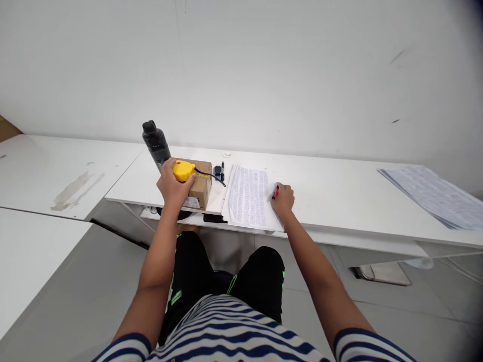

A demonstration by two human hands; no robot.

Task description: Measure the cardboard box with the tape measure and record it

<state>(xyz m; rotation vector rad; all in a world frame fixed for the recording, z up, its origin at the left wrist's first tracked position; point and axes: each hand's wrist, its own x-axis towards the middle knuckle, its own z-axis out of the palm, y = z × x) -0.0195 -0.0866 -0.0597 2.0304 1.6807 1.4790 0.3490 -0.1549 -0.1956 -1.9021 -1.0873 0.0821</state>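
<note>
My left hand [174,185] is wrapped around a yellow tape measure [183,171] with a red button and a black cord strap. It is over a small cardboard box [204,187], which it partly hides. My right hand [283,201] is closed on a red and black pen [275,192], at the right edge of a stack of handwritten paper sheets [249,196]. Dense writing covers most of the top sheet. Whether the pen's tip touches the paper cannot be made out.
Behind my left hand a dark bottle [155,141] stands on the white desk [332,196]. A dark wristwatch [218,172] lies between box and papers. More written sheets [437,193] lie at the right. A white wall [241,75] backs the desk; a lower shelf [362,239] runs beneath.
</note>
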